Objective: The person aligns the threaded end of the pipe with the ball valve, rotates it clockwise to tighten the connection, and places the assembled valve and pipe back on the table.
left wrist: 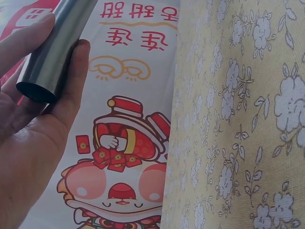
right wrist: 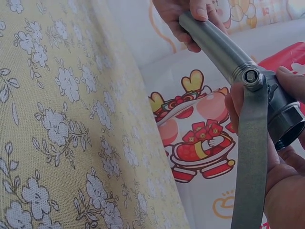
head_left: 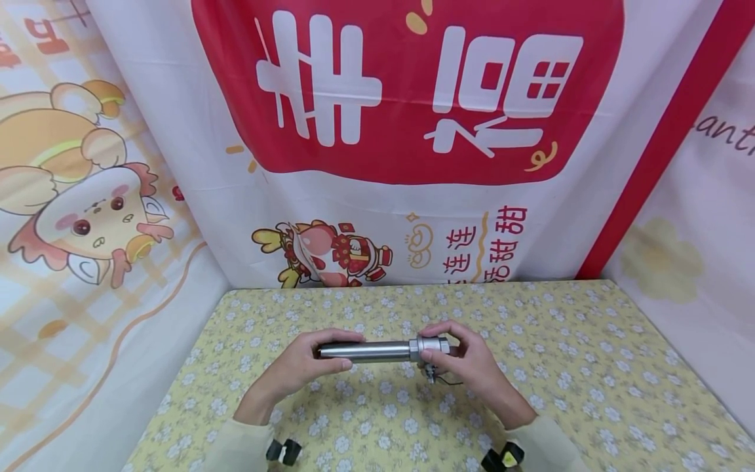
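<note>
Held level in the air above the table is a smooth steel pipe [head_left: 380,352] joined to a metal ball valve [head_left: 432,345]. My left hand [head_left: 297,360] grips the pipe's free end, thumb on the near side and fingers on the far side. In the left wrist view the pipe's round end [left wrist: 40,90] sits between thumb and fingers. My right hand [head_left: 474,360] holds the valve body from its outer end. The right wrist view shows the valve's flat lever handle [right wrist: 252,157] fixed by a nut [right wrist: 251,76], hanging away from the body.
A yellow floral cloth [head_left: 383,419] covers the table below both hands. Printed curtains stand along the back [head_left: 383,190], left [head_left: 194,314] and right [head_left: 666,196]. Dark straps with small fittings [head_left: 284,452] are worn near both sleeve cuffs.
</note>
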The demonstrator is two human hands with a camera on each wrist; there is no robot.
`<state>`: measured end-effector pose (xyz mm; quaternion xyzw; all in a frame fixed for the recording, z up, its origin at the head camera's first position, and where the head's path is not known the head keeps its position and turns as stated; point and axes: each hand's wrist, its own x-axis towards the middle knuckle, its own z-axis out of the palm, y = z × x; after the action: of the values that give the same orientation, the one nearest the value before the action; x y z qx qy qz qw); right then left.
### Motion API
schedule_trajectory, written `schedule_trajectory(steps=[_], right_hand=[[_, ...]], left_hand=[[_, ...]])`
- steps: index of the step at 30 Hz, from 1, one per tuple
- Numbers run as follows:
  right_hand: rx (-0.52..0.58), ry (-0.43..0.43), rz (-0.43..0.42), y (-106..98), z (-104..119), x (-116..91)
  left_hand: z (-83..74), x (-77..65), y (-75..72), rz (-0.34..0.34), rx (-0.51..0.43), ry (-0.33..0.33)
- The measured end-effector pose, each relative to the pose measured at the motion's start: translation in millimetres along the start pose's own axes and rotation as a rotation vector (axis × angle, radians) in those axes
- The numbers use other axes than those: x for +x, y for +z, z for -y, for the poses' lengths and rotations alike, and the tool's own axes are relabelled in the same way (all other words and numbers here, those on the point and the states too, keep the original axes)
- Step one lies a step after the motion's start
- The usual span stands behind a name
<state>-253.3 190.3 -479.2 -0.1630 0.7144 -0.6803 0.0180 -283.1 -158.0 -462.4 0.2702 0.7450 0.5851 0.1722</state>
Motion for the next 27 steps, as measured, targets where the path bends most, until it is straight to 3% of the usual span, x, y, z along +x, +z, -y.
schedule_trajectory(steps=[8, 20, 27], right_hand=[[0.005, 0.007, 0.001, 0.8, 0.1, -0.2], [-0.007, 0.009, 0.003, 1.5, 0.1, -0.4], [-0.001, 0.023, -0.007, 1.6, 0.8, -0.3]], left_hand=[[0.5, -0.2, -0.3, 0.004, -0.010, 0.015], [2.2, -0.5, -0.8, 0.021, -0.010, -0.013], [1.6, 0.5, 1.6, -0.003, 0.025, -0.004]])
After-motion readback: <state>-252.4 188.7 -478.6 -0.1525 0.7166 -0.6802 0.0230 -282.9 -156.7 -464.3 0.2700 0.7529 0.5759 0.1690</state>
